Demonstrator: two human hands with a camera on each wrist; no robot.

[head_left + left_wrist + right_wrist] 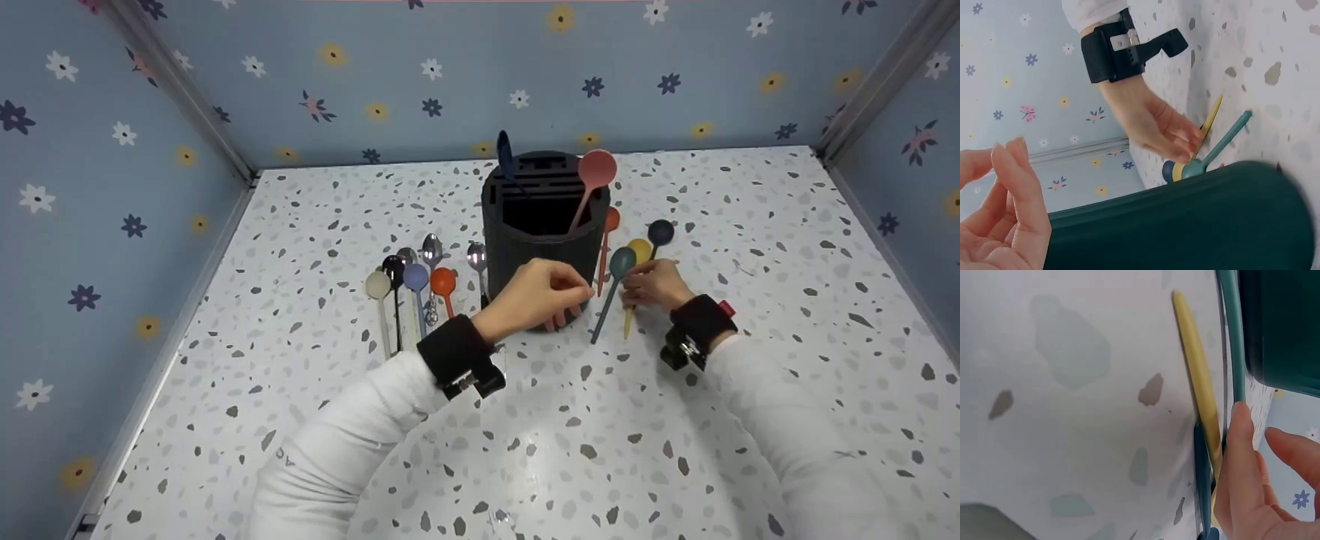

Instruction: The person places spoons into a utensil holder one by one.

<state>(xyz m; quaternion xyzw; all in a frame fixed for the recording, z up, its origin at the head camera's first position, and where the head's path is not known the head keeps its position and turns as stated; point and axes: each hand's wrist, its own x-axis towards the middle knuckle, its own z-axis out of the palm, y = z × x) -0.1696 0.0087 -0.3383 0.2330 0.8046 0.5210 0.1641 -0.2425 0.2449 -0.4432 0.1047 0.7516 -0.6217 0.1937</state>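
My left hand (538, 294) hovers at the front of a dark green utensil holder (540, 259). In the left wrist view its fingers (1023, 194) bend loosely toward the thumb, with nothing between them. On the holder's right, my right hand (654, 285) is low over a green spoon (621, 262) and a yellow spoon (639, 247). Its index fingertip lies right at the green handle (1234, 343) in the right wrist view, the thumb apart. A dark blue spoon (661, 232) lies just behind that hand. Standing in the holder are a pink spoon (597, 169) and a navy spoon (505, 154).
Left of the holder lie several spoons, among them a cream one (378, 285), a black one (393, 268), a lilac one (415, 277), an orange one (443, 282) and a metal one (477, 256). A red spoon (611, 221) lies by the holder's right side. Flowered walls (480, 67) enclose the speckled table (570, 442).
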